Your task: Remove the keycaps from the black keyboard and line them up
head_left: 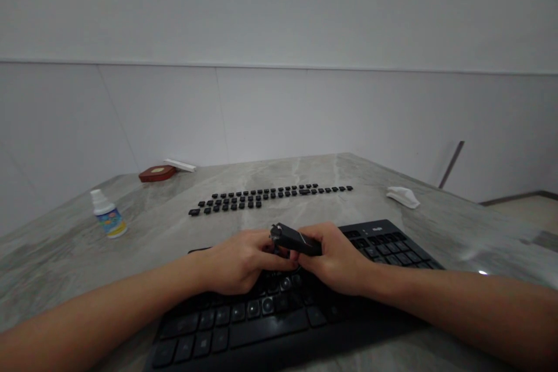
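Note:
My right hand [337, 258] grips a black keycap puller [296, 240], a slim bar whose metal end points up and to the left. My left hand [244, 261] is closed beside it, its fingertips meeting those of my right hand; whatever they pinch is hidden. Both hands are over the black keyboard [270, 328], which lies tilted on the table and is partly covered by my hands. Several keys are gone in its middle, where bare switch seats show. Beyond it, loose black keycaps [235, 203] lie in rows.
On the left of the marbled table [148, 232] stands a white spray bottle [108, 218] with a colourful label. A reddish-brown case [157, 173] and a white strip [181, 165] lie at the back left. A crumpled white tissue [403, 196] is at the right. A wall rises behind.

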A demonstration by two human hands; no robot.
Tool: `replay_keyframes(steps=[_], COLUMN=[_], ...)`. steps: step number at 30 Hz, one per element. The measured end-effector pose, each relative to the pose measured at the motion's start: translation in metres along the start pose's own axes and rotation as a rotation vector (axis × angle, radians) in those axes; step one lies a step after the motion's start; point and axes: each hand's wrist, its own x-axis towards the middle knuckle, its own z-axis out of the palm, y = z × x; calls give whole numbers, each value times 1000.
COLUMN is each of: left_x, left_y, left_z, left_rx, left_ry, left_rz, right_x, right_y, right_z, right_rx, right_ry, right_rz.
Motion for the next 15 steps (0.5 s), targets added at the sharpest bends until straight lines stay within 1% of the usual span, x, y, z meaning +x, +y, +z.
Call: replay_keyframes(steps=[6, 11, 15], left_x=[2, 1, 1], left_y=[2, 1, 2], left_z=[-3, -1, -3], left_rx=[10, 9, 30], left_ry=[12, -3, -24], left_rz=[30, 14, 20], right_x=[-1, 1, 0], right_y=[2, 1, -1], right_z=[0, 2, 2], right_rx=[-32, 22, 34], right_ry=[6, -10, -29], right_rz=[-6, 1, -44])
